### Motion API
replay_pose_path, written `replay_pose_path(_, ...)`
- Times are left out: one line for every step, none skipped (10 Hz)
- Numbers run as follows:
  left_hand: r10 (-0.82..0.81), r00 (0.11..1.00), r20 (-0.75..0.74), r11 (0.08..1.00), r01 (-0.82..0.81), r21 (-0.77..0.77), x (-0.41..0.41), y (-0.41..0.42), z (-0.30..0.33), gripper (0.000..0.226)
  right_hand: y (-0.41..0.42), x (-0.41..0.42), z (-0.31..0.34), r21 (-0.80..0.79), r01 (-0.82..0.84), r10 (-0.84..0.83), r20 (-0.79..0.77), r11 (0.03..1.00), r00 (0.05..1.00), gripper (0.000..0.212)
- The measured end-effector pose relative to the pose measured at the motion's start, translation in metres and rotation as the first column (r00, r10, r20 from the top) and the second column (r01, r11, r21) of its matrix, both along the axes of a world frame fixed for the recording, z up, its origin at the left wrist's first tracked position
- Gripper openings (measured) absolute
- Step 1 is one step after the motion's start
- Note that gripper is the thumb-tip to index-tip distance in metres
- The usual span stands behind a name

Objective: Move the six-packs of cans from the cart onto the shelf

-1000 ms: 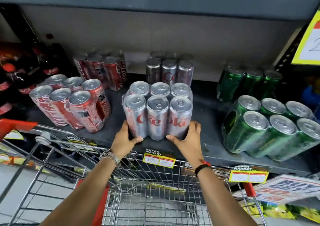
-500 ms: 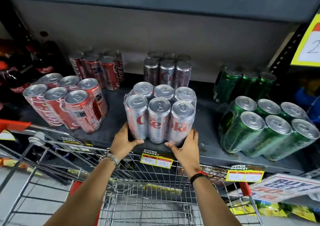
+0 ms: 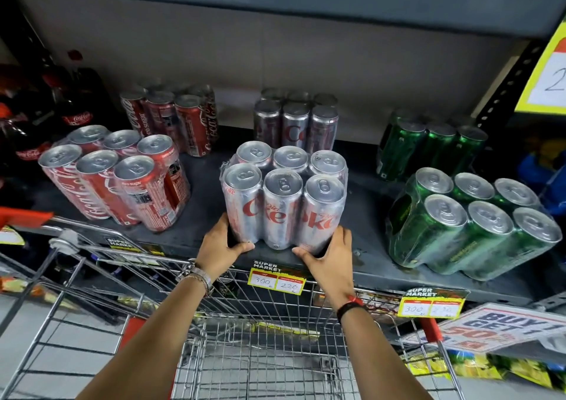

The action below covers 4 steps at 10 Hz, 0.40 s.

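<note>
Silver pack [image 3: 283, 200] now pushed deeper onto shelf [image 3: 202, 240], standing between both hands. Left grip [image 3: 225, 248] and right grip [image 3: 329, 254] clamping its lower corners. Cart [image 3: 260, 353] below looks bare; release likely next.

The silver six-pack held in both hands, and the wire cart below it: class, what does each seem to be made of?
Silver six-pack of cans: likely aluminium, brushed matte sides, pull-tab lids; bound in clear plastic film, glossy and wrinkled at the corners.
Wire shopping cart: apparently steel rod, shiny plated finish, with a red plastic-looking handle.
</note>
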State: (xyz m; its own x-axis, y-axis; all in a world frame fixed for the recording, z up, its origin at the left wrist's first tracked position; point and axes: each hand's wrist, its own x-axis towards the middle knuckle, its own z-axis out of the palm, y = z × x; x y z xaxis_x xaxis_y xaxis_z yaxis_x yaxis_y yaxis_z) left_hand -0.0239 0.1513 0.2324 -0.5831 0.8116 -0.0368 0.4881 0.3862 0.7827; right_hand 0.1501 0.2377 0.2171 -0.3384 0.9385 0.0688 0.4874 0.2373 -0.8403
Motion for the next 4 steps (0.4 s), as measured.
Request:
replay_pose_path(0.001,1.0,0.0,1.0,-0.001,-0.015,0.0,0.0,0.001,0.067,0.0,-0.001,0.001,-0.01,-0.005,0.005,-0.002,1.0,1.0,0.065)
replay_pose_path(0.0,1.0,0.016,1.0,0.001,-0.023,-0.001,0.0,-0.001,0.067,0.0,-0.001,0.0,-0.021,-0.004,0.004,0.006,1.0,1.0,0.066)
replay_pose_path(-0.009,1.0,0.029,0.999,0.011,-0.041,0.002,0.0,0.005,0.067,-0.001,-0.001,0.007,-0.052,-0.016,0.016,0.01,0.999,1.0,0.067)
replay_pose_path(-0.015,1.0,0.023,1.0,0.015,0.002,0.006,-0.005,0.005,0.082,-0.007,0.004,0.01,-0.091,0.009,-0.02,-0.124,0.996,0.992,0.086)
